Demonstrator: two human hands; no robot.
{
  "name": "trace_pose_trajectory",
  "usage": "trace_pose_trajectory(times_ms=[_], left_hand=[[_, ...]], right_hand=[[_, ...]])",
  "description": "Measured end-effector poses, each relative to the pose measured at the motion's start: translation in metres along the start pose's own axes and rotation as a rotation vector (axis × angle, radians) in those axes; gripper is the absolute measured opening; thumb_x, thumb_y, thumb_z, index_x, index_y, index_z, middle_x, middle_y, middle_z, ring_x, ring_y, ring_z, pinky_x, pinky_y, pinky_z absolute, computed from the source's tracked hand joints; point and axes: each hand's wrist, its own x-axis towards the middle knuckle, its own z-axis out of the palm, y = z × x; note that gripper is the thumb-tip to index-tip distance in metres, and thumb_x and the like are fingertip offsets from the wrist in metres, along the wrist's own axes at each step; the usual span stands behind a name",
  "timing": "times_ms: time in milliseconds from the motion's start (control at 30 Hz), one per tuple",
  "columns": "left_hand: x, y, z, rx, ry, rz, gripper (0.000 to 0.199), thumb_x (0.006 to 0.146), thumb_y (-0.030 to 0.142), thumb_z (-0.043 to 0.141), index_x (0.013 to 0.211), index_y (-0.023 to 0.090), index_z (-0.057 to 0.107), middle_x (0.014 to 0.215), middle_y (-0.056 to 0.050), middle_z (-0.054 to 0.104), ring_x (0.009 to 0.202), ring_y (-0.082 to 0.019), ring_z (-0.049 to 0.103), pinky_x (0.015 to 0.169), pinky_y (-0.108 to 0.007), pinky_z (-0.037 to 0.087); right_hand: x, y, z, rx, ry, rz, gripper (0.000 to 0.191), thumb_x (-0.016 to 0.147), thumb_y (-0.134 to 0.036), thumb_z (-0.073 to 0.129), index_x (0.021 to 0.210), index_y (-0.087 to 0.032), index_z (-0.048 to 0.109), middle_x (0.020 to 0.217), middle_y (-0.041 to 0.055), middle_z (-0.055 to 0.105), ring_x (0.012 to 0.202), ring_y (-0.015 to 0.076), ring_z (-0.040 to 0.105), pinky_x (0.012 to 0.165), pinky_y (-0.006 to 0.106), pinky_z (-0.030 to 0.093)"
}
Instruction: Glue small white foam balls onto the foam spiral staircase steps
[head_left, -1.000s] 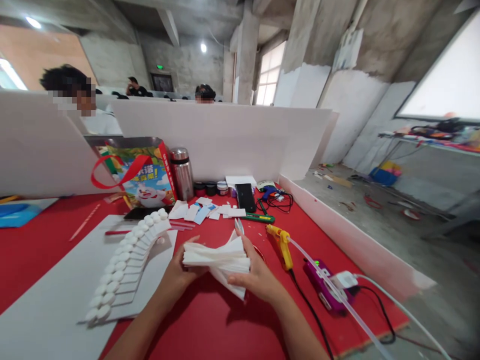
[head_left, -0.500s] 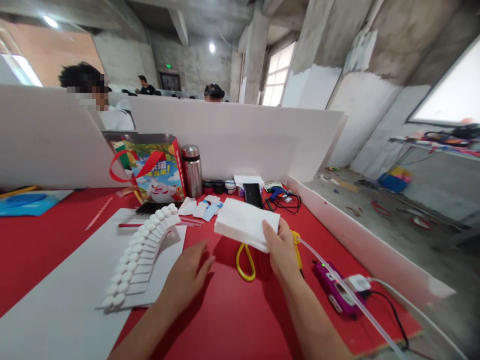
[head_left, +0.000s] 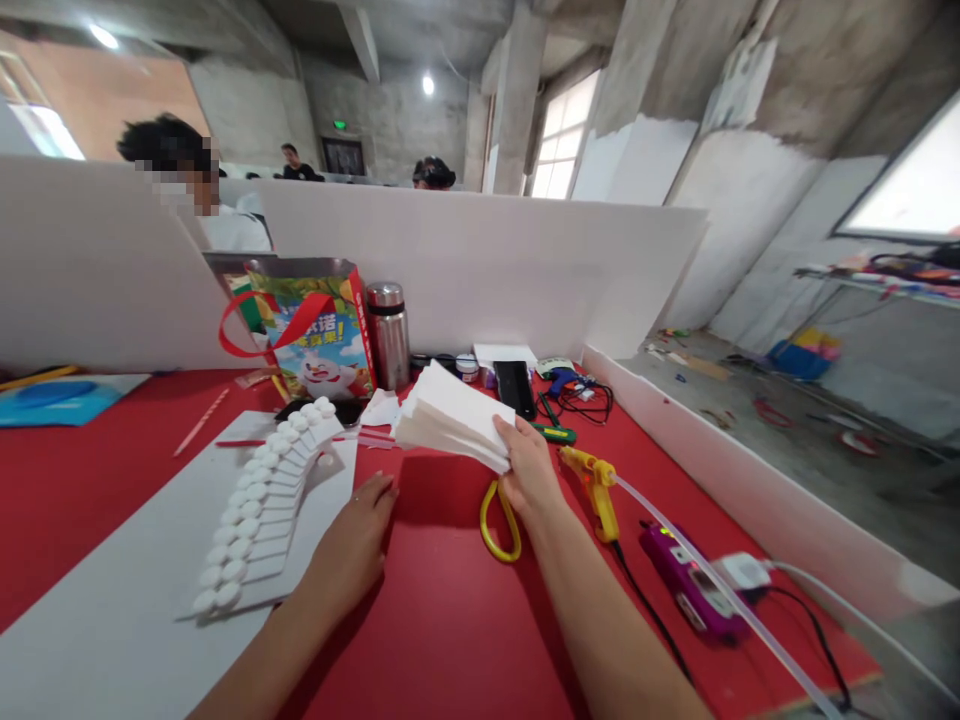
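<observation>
In my right hand [head_left: 529, 465] is a stack of white paper sheets [head_left: 457, 415], pinched at its right end and held above the red table, its far left end fanned a little. My left hand [head_left: 356, 535] rests low beside the right edge of the white board [head_left: 135, 560]; its fingers point forward and hold nothing that I can see. Left of it on the board curves a white model [head_left: 274, 510], made of narrow strips side by side with two rows of round white discs. Scissors with a yellow handle [head_left: 484, 530] lie under my right wrist, partly hidden.
A yellow glue gun [head_left: 600, 490] with its cord lies at right, near a purple power strip [head_left: 694, 585]. Toward the back stand a colourful bag [head_left: 319, 330], a steel flask [head_left: 388, 335] and a phone [head_left: 514, 388]. A green cutter [head_left: 555, 434] lies behind my right hand.
The paper stack has moved left with my right hand, and its sheets have fanned out. My left hand has moved left and down toward the white board's edge.
</observation>
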Motion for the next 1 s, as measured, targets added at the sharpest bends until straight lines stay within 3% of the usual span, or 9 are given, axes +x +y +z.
trace_pose_trajectory(times_ms=[167,233,333,400,500,600,733,833,1000], left_hand=[[0.027,0.048,0.009,0.033,0.004,-0.050,0.061,0.100,0.034,0.045,0.149,-0.002,0.046,0.161,-0.028,0.035,0.153,-0.040,0.028,0.122,-0.062,0.030],[0.032,0.072,0.007,-0.002,-0.091,-0.066,0.073,0.100,0.047,0.047,0.150,-0.006,0.042,0.161,-0.032,0.028,0.153,-0.043,0.023,0.121,-0.066,0.027],[0.023,0.094,-0.011,-0.204,-0.285,0.130,0.074,0.101,0.054,0.044,0.156,0.006,0.040,0.164,-0.024,0.028,0.154,-0.037,0.025,0.122,-0.057,0.034],[0.016,0.093,-0.026,-0.374,-0.395,0.274,0.070,0.100,0.058,0.046,0.160,0.023,0.037,0.164,-0.013,0.034,0.150,-0.029,0.039,0.115,-0.043,0.047],[0.031,0.077,-0.031,-0.394,-0.209,0.130,0.059,0.106,0.048,0.033,0.159,0.022,0.038,0.162,-0.011,0.041,0.149,-0.025,0.041,0.120,-0.045,0.041],[0.071,0.060,-0.008,-0.268,-0.134,0.168,0.055,0.107,0.041,0.032,0.154,0.014,0.045,0.161,-0.017,0.041,0.154,-0.030,0.031,0.126,-0.059,0.022],[0.098,0.060,0.018,-0.260,-0.189,0.254,0.051,0.107,0.037,0.035,0.153,0.018,0.047,0.159,-0.013,0.045,0.153,-0.026,0.035,0.128,-0.056,0.021],[0.067,0.069,0.009,-0.273,-0.254,0.327,0.055,0.106,0.044,0.037,0.156,0.021,0.043,0.164,-0.009,0.038,0.154,-0.026,0.032,0.127,-0.051,0.027],[-0.030,0.086,-0.002,-0.267,-0.261,0.430,0.072,0.104,0.041,0.043,0.166,0.026,0.009,0.169,-0.010,0.024,0.155,-0.030,0.029,0.125,-0.052,0.032]], right_hand=[[0.007,-0.005,-0.015,0.076,0.081,-0.062,0.035,0.064,-0.028,0.082,0.096,-0.018,0.068,0.089,0.0028,0.080,0.084,0.0221,0.075,0.068,0.030,0.062],[0.005,-0.003,-0.019,0.097,0.094,-0.066,0.034,0.064,-0.026,0.082,0.094,-0.019,0.067,0.087,0.0018,0.079,0.083,0.0216,0.075,0.068,0.030,0.063],[0.001,0.000,-0.023,0.115,0.100,-0.056,0.033,0.064,-0.024,0.083,0.093,-0.018,0.067,0.083,0.0020,0.079,0.082,0.0222,0.076,0.068,0.031,0.063],[0.000,-0.001,-0.024,0.121,0.103,-0.052,0.034,0.064,-0.024,0.083,0.093,-0.018,0.067,0.084,0.0024,0.079,0.082,0.0224,0.076,0.069,0.032,0.063],[0.001,-0.004,-0.025,0.129,0.101,-0.053,0.034,0.065,-0.024,0.083,0.095,-0.018,0.068,0.087,0.0026,0.079,0.081,0.0217,0.075,0.069,0.032,0.063],[0.002,-0.006,-0.025,0.138,0.109,-0.064,0.033,0.066,-0.025,0.082,0.095,-0.018,0.068,0.089,0.0020,0.079,0.080,0.0207,0.075,0.070,0.031,0.064],[0.001,-0.007,-0.028,0.151,0.129,-0.080,0.033,0.067,-0.024,0.081,0.097,-0.019,0.067,0.089,0.0017,0.079,0.083,0.0210,0.075,0.073,0.032,0.063],[0.001,-0.007,-0.029,0.157,0.141,-0.076,0.033,0.067,-0.023,0.080,0.097,-0.018,0.067,0.087,0.0022,0.079,0.086,0.0223,0.076,0.074,0.033,0.063],[0.000,-0.008,-0.025,0.168,0.133,-0.046,0.034,0.067,-0.023,0.080,0.099,-0.018,0.067,0.086,0.0020,0.079,0.086,0.0228,0.076,0.074,0.034,0.063]])
